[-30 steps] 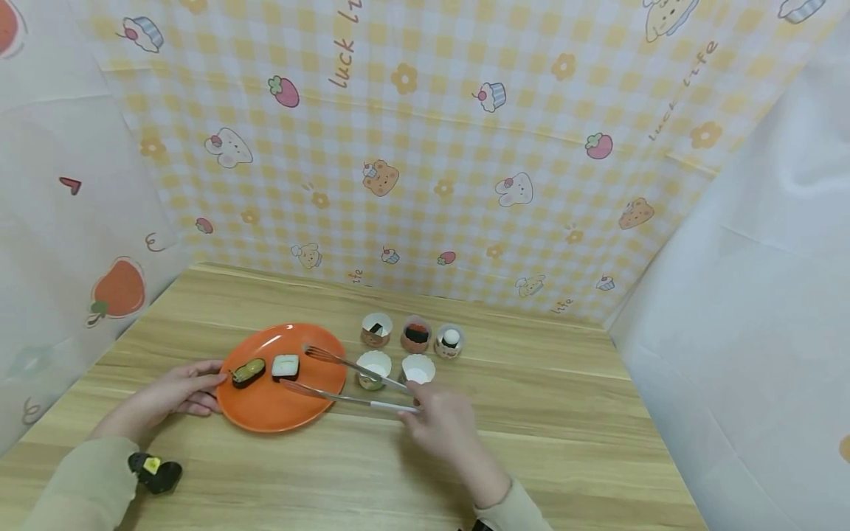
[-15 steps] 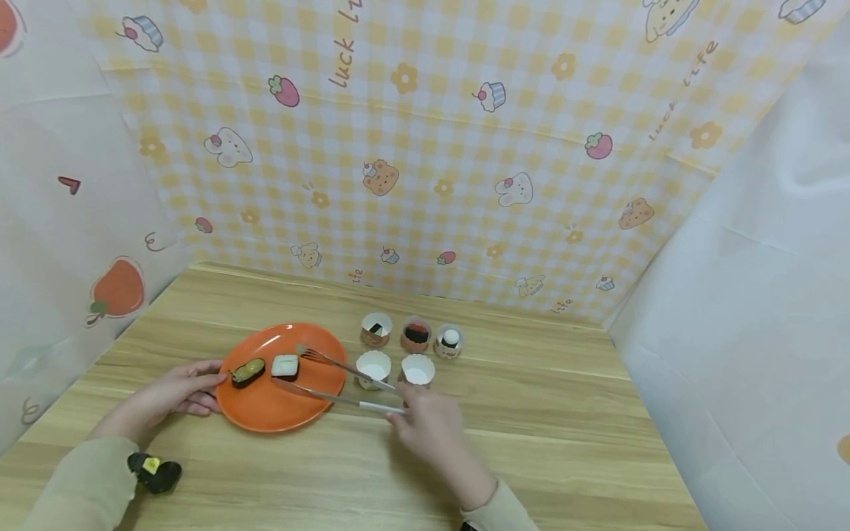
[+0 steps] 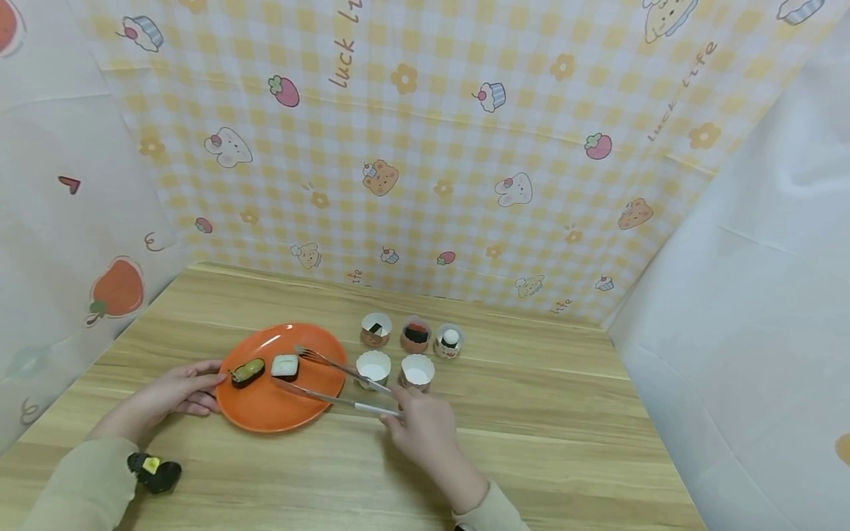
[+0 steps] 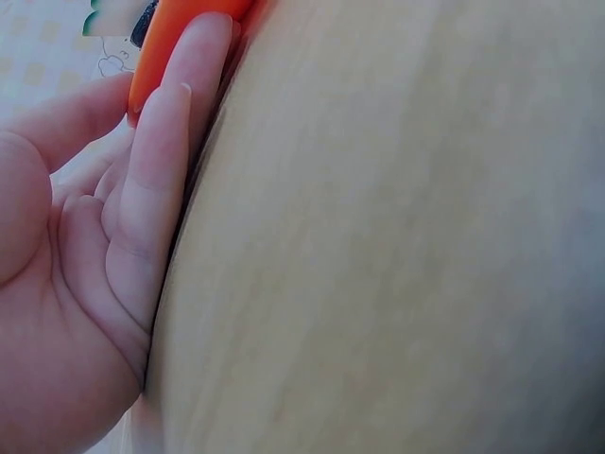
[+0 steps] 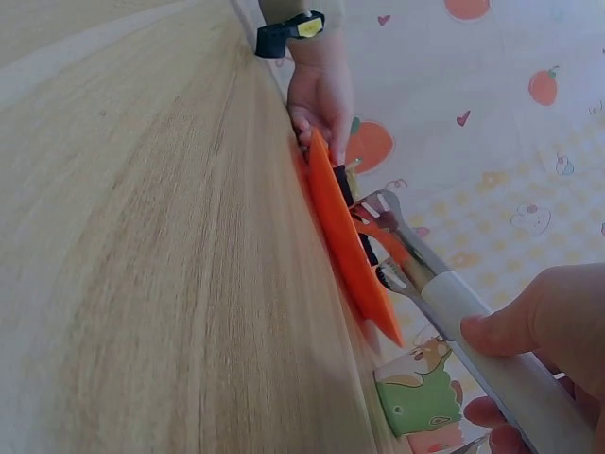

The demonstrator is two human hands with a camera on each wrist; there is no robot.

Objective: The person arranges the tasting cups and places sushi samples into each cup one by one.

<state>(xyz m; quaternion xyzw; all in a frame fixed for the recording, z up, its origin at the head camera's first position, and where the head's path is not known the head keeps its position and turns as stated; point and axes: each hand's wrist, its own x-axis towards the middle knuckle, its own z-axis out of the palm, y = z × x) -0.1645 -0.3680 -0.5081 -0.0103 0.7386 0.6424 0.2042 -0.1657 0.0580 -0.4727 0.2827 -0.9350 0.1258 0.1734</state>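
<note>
An orange plate [image 3: 265,414] carries a white-topped sushi piece [image 3: 285,365] with a dark band and a yellowish-green-topped sushi piece [image 3: 249,372]. At its left rim my left hand [image 3: 182,391] pinches the plate, thumb above and fingers beneath; the left wrist view shows those fingers [image 4: 156,151] under the orange edge. My right hand [image 3: 425,426] grips metal tongs [image 3: 380,408] with white handles. Their arms are spread, one tip on each side of the white-topped piece; contact with it cannot be told. In the right wrist view the tongs [image 5: 458,303] reach over the plate [image 5: 336,227].
Right of the plate stand several paper cups. The back three hold a rice triangle [image 3: 375,330], a red-topped sushi [image 3: 416,334] and a white-ball sushi [image 3: 450,338]. Two front cups [image 3: 373,366] show bare white insides. A patterned cloth [image 3: 445,221] hangs behind the wooden table [image 3: 564,413].
My right hand has moved left with the tongs, bringing their tips to either side of the white-topped sushi. The left hand and the plate have stayed put.
</note>
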